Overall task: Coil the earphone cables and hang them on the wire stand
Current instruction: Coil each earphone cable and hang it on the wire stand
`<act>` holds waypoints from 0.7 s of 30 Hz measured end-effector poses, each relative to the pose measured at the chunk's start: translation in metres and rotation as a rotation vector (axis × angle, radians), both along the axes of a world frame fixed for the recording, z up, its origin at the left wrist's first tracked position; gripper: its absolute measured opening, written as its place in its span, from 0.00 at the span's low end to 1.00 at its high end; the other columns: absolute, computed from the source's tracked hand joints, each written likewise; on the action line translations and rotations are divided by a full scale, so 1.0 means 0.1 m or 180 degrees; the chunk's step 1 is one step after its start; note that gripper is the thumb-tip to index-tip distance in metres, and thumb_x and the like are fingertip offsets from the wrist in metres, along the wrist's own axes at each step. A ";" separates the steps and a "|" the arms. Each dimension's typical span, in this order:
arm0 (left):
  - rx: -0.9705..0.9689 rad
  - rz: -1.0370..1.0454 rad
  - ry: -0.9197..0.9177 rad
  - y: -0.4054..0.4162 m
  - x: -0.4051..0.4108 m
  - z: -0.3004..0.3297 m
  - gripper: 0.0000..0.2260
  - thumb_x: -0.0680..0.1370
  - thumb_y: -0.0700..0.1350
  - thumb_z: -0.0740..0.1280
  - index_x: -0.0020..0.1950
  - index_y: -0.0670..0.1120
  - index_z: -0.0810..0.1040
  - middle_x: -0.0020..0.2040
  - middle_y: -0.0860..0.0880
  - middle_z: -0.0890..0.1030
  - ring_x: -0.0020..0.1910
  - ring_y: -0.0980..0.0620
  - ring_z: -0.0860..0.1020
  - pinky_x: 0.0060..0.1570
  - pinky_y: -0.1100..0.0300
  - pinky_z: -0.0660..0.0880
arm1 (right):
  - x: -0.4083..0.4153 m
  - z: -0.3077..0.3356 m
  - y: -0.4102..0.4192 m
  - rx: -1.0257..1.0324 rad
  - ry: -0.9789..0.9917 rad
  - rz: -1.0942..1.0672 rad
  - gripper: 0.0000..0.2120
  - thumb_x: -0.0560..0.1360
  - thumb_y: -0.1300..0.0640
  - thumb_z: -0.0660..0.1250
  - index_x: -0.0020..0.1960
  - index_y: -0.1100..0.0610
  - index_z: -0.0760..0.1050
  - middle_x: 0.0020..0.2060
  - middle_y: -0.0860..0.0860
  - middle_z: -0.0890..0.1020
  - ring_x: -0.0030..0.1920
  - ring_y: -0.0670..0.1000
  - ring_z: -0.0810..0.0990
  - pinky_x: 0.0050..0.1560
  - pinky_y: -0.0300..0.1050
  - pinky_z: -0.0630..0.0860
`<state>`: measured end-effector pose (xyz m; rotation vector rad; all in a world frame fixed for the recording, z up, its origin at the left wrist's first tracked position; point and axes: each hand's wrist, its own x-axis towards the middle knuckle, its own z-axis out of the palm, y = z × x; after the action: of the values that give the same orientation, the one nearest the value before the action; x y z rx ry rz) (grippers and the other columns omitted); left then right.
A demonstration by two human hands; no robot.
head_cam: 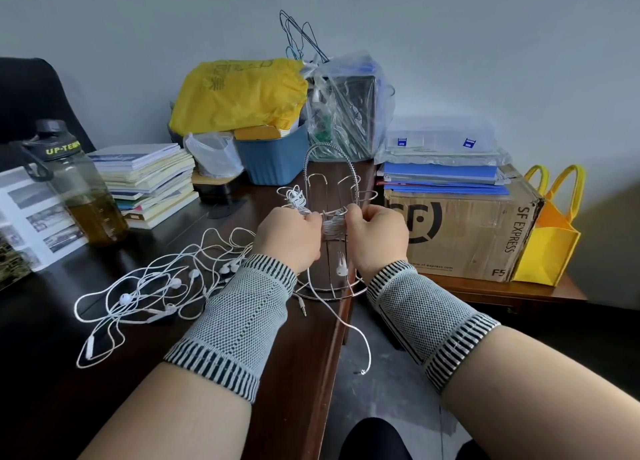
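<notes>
White cables point(145, 286) on a dark brown desk point(52, 373)

Left of the silver stand point(329, 217): white cables, cream books point(149, 179), an amber-tinted bottle point(83, 196). Behind it: a yellow bag point(239, 96) over a blue bin point(273, 158). Right of it: a brown box point(464, 227) with black print, a yellow tote point(550, 231). Both wristbands point(239, 321) are grey with black-striped edges.

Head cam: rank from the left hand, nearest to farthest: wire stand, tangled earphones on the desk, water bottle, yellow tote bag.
From the left hand:
1. wire stand, right at the fingers, centre.
2. tangled earphones, just to its left on the desk.
3. water bottle, far left on the desk.
4. yellow tote bag, far right, past the cardboard box.
</notes>
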<state>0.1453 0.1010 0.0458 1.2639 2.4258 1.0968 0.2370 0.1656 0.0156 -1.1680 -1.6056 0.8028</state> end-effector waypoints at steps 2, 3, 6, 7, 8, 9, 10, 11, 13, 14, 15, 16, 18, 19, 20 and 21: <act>0.0006 -0.0048 -0.0157 0.00 -0.01 -0.03 0.17 0.79 0.44 0.59 0.41 0.37 0.84 0.29 0.46 0.82 0.42 0.47 0.82 0.50 0.55 0.77 | 0.01 0.00 0.00 -0.0045 0.0016 -0.0015 0.22 0.77 0.54 0.62 0.25 0.54 0.67 0.21 0.48 0.69 0.24 0.46 0.66 0.29 0.40 0.63; 0.0047 -0.0083 -0.0276 0.01 -0.02 -0.05 0.16 0.79 0.43 0.60 0.41 0.36 0.83 0.31 0.45 0.83 0.42 0.46 0.82 0.50 0.54 0.77 | 0.02 0.00 0.01 -0.0070 0.0045 -0.0030 0.22 0.76 0.54 0.62 0.25 0.54 0.67 0.20 0.47 0.69 0.24 0.46 0.67 0.29 0.40 0.63; 0.0230 -0.0161 -0.0577 -0.06 -0.01 -0.11 0.16 0.78 0.43 0.62 0.37 0.39 0.84 0.28 0.47 0.82 0.32 0.50 0.77 0.37 0.59 0.72 | 0.04 -0.01 0.02 -0.0131 0.0102 -0.0035 0.19 0.75 0.53 0.65 0.26 0.54 0.69 0.21 0.47 0.70 0.24 0.45 0.68 0.29 0.39 0.63; 0.0270 -0.0222 -0.0579 -0.10 0.00 -0.14 0.16 0.78 0.45 0.62 0.36 0.41 0.84 0.27 0.48 0.82 0.29 0.52 0.75 0.34 0.59 0.70 | 0.05 -0.02 0.03 -0.0150 0.0127 -0.0021 0.19 0.75 0.53 0.65 0.26 0.54 0.70 0.21 0.47 0.71 0.24 0.45 0.69 0.29 0.39 0.64; 0.0296 -0.0301 -0.0513 -0.13 0.01 -0.18 0.16 0.78 0.46 0.62 0.36 0.43 0.84 0.28 0.49 0.82 0.28 0.52 0.74 0.33 0.59 0.70 | 0.06 -0.02 0.04 -0.0163 0.0159 -0.0003 0.18 0.74 0.53 0.65 0.26 0.54 0.70 0.22 0.47 0.72 0.25 0.45 0.69 0.30 0.39 0.65; 0.0315 -0.0363 -0.0404 -0.17 0.03 -0.22 0.16 0.79 0.47 0.63 0.36 0.44 0.84 0.29 0.49 0.83 0.28 0.52 0.75 0.33 0.58 0.71 | 0.07 -0.04 0.05 -0.0167 0.0195 0.0021 0.18 0.74 0.52 0.66 0.26 0.54 0.70 0.22 0.47 0.72 0.25 0.46 0.69 0.31 0.39 0.66; 0.0344 -0.0409 -0.0285 -0.21 0.04 -0.27 0.17 0.79 0.49 0.63 0.36 0.44 0.83 0.30 0.49 0.83 0.30 0.50 0.77 0.34 0.57 0.72 | 0.07 -0.05 0.05 -0.0158 0.0239 0.0046 0.19 0.74 0.52 0.66 0.26 0.54 0.70 0.21 0.47 0.72 0.25 0.46 0.69 0.33 0.40 0.67; 0.0383 -0.0458 -0.0137 -0.23 0.04 -0.31 0.18 0.79 0.49 0.63 0.33 0.43 0.81 0.29 0.48 0.82 0.31 0.48 0.78 0.34 0.55 0.71 | 0.08 -0.06 0.05 -0.0139 0.0296 0.0074 0.19 0.74 0.52 0.66 0.26 0.55 0.70 0.22 0.47 0.72 0.25 0.47 0.70 0.34 0.41 0.68; 0.0453 -0.0579 0.0274 -0.25 0.05 -0.37 0.24 0.80 0.48 0.63 0.24 0.43 0.70 0.30 0.48 0.79 0.31 0.45 0.75 0.33 0.53 0.68 | 0.10 -0.09 0.04 -0.0087 0.0454 0.0154 0.17 0.74 0.53 0.67 0.27 0.55 0.71 0.24 0.47 0.73 0.27 0.47 0.71 0.36 0.42 0.71; 0.0480 -0.0646 0.0481 -0.25 0.07 -0.37 0.25 0.80 0.47 0.63 0.23 0.45 0.65 0.36 0.50 0.80 0.32 0.45 0.75 0.33 0.54 0.69 | 0.11 -0.11 0.02 -0.0049 0.0528 0.0212 0.15 0.74 0.54 0.67 0.29 0.55 0.71 0.25 0.47 0.74 0.28 0.46 0.71 0.37 0.43 0.72; 0.0497 -0.0731 0.0641 -0.25 0.08 -0.36 0.25 0.81 0.46 0.62 0.23 0.46 0.64 0.44 0.53 0.83 0.34 0.45 0.76 0.36 0.54 0.71 | 0.12 -0.14 0.01 0.0008 0.0571 0.0280 0.13 0.73 0.55 0.68 0.31 0.54 0.71 0.27 0.47 0.75 0.29 0.46 0.71 0.37 0.43 0.73; 0.0505 -0.0847 0.0760 -0.25 0.10 -0.35 0.24 0.81 0.46 0.61 0.24 0.47 0.64 0.50 0.57 0.82 0.36 0.46 0.77 0.39 0.54 0.72 | 0.13 -0.17 0.00 0.0094 0.0589 0.0370 0.12 0.73 0.57 0.68 0.33 0.53 0.70 0.29 0.47 0.75 0.30 0.46 0.72 0.37 0.43 0.73; 0.0462 -0.1014 0.0919 -0.22 0.10 -0.34 0.21 0.81 0.46 0.60 0.27 0.47 0.68 0.51 0.54 0.81 0.37 0.46 0.76 0.43 0.52 0.73 | 0.15 -0.23 -0.02 0.0350 0.0566 0.0636 0.11 0.71 0.62 0.69 0.36 0.50 0.70 0.34 0.48 0.76 0.34 0.46 0.73 0.40 0.42 0.74; 0.0427 -0.1069 0.0955 -0.22 0.09 -0.33 0.20 0.82 0.46 0.60 0.29 0.47 0.69 0.50 0.51 0.80 0.38 0.46 0.75 0.44 0.50 0.73 | 0.17 -0.26 -0.02 0.0522 0.0498 0.0756 0.13 0.70 0.64 0.69 0.37 0.48 0.70 0.38 0.49 0.76 0.37 0.45 0.74 0.43 0.39 0.73; 0.0391 -0.1124 0.0964 -0.21 0.08 -0.33 0.20 0.82 0.46 0.59 0.29 0.47 0.70 0.51 0.51 0.80 0.39 0.46 0.75 0.45 0.50 0.73 | 0.19 -0.29 -0.03 0.0691 0.0408 0.0862 0.15 0.70 0.67 0.68 0.38 0.47 0.71 0.41 0.50 0.75 0.39 0.43 0.74 0.45 0.35 0.72; 0.0359 -0.1182 0.0948 -0.20 0.07 -0.33 0.20 0.82 0.47 0.59 0.29 0.47 0.69 0.53 0.53 0.80 0.40 0.47 0.75 0.46 0.51 0.73 | 0.21 -0.30 -0.05 0.0843 0.0322 0.0953 0.16 0.70 0.69 0.67 0.40 0.47 0.72 0.44 0.51 0.75 0.42 0.39 0.74 0.47 0.30 0.70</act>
<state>0.1523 0.0807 0.0129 1.9409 2.2058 1.0075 0.2576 0.1607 -0.0146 -0.6993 -1.7634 0.7944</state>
